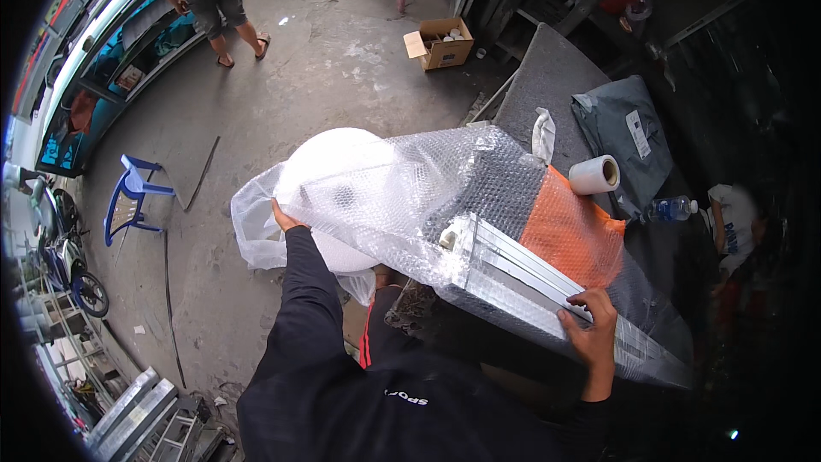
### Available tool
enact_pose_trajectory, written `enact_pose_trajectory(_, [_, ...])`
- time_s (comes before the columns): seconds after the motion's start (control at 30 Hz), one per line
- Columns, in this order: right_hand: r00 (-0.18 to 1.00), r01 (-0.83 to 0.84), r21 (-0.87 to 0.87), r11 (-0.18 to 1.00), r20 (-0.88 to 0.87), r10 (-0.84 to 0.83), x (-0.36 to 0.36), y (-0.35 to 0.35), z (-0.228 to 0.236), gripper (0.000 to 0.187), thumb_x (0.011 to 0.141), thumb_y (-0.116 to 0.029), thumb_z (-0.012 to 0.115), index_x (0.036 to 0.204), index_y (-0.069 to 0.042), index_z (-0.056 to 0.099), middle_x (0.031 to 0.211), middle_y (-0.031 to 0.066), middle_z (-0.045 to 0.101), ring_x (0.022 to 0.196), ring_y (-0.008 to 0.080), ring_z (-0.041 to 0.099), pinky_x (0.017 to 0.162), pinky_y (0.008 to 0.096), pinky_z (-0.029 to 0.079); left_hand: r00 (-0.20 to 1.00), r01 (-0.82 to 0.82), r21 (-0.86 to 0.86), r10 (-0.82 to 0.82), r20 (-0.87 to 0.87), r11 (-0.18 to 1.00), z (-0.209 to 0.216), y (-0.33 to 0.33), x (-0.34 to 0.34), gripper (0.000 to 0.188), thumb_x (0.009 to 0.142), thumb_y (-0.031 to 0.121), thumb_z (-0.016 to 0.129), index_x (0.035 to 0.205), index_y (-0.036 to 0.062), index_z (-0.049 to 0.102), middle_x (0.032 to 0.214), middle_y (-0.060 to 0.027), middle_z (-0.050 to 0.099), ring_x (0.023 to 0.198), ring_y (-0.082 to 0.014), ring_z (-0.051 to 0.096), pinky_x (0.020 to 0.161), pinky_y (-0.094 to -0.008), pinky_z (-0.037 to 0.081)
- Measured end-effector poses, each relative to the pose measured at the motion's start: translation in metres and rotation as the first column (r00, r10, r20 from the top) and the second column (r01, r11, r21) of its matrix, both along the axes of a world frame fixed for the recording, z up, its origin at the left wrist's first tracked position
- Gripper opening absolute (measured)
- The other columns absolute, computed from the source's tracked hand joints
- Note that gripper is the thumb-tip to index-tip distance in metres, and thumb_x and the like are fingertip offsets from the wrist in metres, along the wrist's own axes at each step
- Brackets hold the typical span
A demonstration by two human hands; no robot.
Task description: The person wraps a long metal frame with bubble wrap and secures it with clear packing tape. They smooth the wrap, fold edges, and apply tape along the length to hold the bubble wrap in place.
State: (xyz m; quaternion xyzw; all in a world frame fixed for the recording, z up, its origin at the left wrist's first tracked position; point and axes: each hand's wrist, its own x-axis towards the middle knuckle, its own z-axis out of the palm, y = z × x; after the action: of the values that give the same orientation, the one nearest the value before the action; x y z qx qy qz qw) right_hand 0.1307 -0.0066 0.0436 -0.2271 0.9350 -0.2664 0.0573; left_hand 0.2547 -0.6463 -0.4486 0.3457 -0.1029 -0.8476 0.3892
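Note:
A wide sheet of clear bubble wrap runs from its thick white roll on the left across a work surface to the right. My left hand holds the sheet's near edge beside the roll, its fingers partly hidden by the plastic. Along the near side lies a long silver metal piece with ridges, the wrap around part of it. My right hand grips that piece toward its right end, fingers over the top and thumb on the near side. Orange material shows through the wrap.
Behind the work lie a roll of clear film, a dark grey plastic parcel and a water bottle. An open cardboard box and a blue chair stand on the floor. Another person stands at the far left.

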Motion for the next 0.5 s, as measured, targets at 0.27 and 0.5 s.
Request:
enact_pose_trajectory(0.27, [0.999,0.038,0.11,0.993,0.023,-0.041,-0.002,-0.008,0.022,0.03,0.082,-0.01,0.094,0.107,-0.002,0.079,0.107,0.0165,0.077,0.109,0.0384,0.071,0.098,0.0481,0.057,0.998,-0.07,-0.218,0.067,-0.024,0.973,0.19,-0.168,-0.05,0.079,0.108,0.052,0.045,0.166,-0.0012,0.052,0.166,-0.0285,0.058,0.152,-0.0531,0.056,0.126,-0.0724,0.045])
enact_pose_trajectory(0.5, [0.962,0.088,-0.077,0.993,-0.251,-0.105,-0.018,0.011,0.09,0.035,0.089,-0.019,0.089,0.114,0.0,0.074,0.115,0.0185,0.072,0.112,0.0386,0.07,0.102,0.0491,0.054,0.909,-0.249,-0.652,-0.059,-0.412,0.717,0.558,-0.115,-0.215,0.081,0.101,0.059,0.062,0.164,0.0076,0.057,0.145,-0.0265,0.073,0.132,-0.0479,0.072,0.112,-0.0635,0.058])
